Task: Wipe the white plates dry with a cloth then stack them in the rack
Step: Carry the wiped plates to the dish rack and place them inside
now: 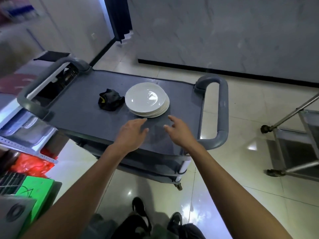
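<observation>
While the white plates point(147, 99) sit stacked on the grey cart point(77, 107) beside a dark cloth point(110, 100), left hand point(132, 131) and right hand point(179, 131) hover spread, empty; plates likely glazed-slick, brittle, best gripped at opposite rims.

single head-worn wide-angle view, looking forward and steeply down. grey cart point(181, 94) top at mid-frame, near, seen from one long side. both forearms enter from bottom edge, left hand point(132, 133) and right hand point(179, 131) over near edge of cart. own shoes point(140, 211) at bottom centre. wall base and tiled floor point(241, 169) fill upper and right frame. edges blurred, bowed.
</observation>
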A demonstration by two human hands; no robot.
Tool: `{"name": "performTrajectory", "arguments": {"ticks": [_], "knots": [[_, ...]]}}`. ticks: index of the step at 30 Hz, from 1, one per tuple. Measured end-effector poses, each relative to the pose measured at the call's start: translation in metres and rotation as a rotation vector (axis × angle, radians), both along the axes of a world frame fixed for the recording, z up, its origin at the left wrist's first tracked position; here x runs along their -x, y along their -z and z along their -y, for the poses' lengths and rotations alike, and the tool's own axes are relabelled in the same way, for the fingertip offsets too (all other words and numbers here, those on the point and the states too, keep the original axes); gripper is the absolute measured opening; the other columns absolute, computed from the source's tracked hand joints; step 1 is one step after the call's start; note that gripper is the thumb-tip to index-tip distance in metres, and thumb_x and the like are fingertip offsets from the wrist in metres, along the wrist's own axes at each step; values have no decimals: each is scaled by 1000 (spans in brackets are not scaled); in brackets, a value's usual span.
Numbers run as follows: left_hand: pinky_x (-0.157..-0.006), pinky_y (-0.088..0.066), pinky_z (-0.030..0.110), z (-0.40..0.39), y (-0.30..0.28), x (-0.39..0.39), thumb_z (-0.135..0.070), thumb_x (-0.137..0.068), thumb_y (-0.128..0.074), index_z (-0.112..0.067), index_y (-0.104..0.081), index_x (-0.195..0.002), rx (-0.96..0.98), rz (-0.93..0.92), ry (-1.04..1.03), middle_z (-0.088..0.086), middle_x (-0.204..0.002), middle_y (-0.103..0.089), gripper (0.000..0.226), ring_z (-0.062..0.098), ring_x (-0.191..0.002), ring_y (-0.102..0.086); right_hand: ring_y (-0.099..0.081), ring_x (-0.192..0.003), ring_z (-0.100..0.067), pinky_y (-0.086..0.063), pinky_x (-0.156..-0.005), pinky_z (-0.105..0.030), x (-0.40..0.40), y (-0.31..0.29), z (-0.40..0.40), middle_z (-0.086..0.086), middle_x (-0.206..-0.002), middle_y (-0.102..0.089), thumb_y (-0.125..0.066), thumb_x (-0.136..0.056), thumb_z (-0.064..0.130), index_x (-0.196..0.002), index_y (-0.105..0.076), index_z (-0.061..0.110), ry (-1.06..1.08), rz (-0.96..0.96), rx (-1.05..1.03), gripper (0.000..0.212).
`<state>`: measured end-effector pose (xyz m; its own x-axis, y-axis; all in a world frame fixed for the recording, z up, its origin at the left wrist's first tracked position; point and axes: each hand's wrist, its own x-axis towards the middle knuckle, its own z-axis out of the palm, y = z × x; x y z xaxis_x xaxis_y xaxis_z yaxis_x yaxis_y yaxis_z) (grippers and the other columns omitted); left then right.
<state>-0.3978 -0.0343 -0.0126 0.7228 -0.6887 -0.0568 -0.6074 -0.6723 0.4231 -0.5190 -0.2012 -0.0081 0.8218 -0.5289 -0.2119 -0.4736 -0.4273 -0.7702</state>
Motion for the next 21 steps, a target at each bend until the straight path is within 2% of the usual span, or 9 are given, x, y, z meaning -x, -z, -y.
{"name": "performTrajectory", "arguments": {"ticks": [3,5,7,8,10,12,16,19,21], "knots": [[-107,-42,44,13,11,-29,-36,-96,-60,-26,-53,-141,60,-19,-20,3,-142,-57,47,25,-131,-49,-54,-129,-30,-42,-107,-38,-29,4,12,-13,-143,-56,-59,-99,25,-148,-45,13,31,13,2,53],[-107,-44,46,23,19,-57,-34,-95,-63,-23,-55,-140,82,-33,-29,3,-141,-58,47,26,-131,-50,-61,-116,-32,-46,-92,-34,-50,8,19,-14,-128,-65,-61,-97,21,-140,-53,11,79,27,-28,46],[-109,-42,47,33,28,-86,-33,-94,-63,-21,-55,-140,85,-42,-13,3,-143,-56,48,27,-133,-48,-61,-112,-31,-43,-82,-28,-73,14,26,-11,-123,-67,-62,-94,16,-132,-59,9,118,35,-43,39],[-110,-40,47,39,32,-100,-34,-95,-62,-21,-54,-142,76,-47,-4,3,-147,-53,49,26,-136,-45,-60,-117,-29,-43,-85,-28,-84,17,29,-10,-129,-64,-63,-94,16,-133,-58,11,130,36,-50,40],[-115,-33,47,49,41,-126,-37,-96,-59,-24,-48,-146,38,-67,-5,0,-154,-44,52,23,-143,-35,-50,-132,-26,-43,-104,-35,-104,18,32,-7,-146,-52,-63,-95,20,-144,-49,12,170,14,-87,52],[-118,-26,47,57,49,-151,-41,-98,-54,-28,-41,-150,-7,-75,-7,-2,-160,-33,55,21,-148,-23,-42,-140,-25,-35,-116,-40,-123,20,33,-8,-155,-43,-63,-96,23,-151,-40,11,234,-27,-95,60],[-120,-17,46,74,58,-198,-45,-100,-48,-29,-31,-154,-68,-67,27,1,-166,-18,59,24,-153,-10,-42,-140,-26,-35,-115,-41,-155,29,34,-9,-154,-44,-59,-95,17,-151,-39,9,328,-68,-53,61],[-121,-16,48,83,63,-221,-44,-101,-46,-28,-27,-156,-88,-103,56,2,-167,-11,60,27,-153,-6,-44,-137,-26,-38,-113,-42,-168,36,30,-8,-151,-46,-58,-93,12,-150,-39,10,400,-64,-43,60],[-121,-16,51,86,66,-230,-43,-101,-47,-29,-24,-156,-86,-150,61,3,-168,-8,62,28,-153,-5,-39,-141,-26,-33,-117,-40,-174,40,28,-8,-155,-42,-59,-93,11,-153,-34,10,430,-75,-56,65]]}}
